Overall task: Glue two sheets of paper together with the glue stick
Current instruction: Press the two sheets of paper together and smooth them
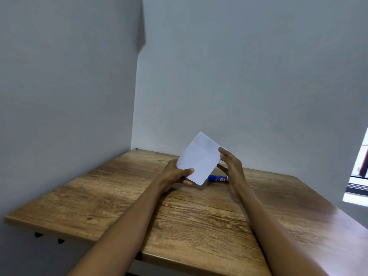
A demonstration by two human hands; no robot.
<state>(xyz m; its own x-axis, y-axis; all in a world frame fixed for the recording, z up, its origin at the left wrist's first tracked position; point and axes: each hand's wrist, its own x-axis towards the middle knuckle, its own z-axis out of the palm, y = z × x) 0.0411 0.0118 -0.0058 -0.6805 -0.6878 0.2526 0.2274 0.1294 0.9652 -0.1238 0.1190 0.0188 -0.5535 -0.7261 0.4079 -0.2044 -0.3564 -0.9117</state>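
Paper held up over table, glue stick lying unused.

Left hand [175, 175] pinched the white paper [198, 158] at its lower corner, thumb on top; I couldn't tell if it was 1 sheet or 2. Right hand [232, 166] was mostly open, fingers against the paper's right edge. Glue stick [218, 178] lay on the table [119, 196] just below. I'd lay the paper flat and steady it before gluing.
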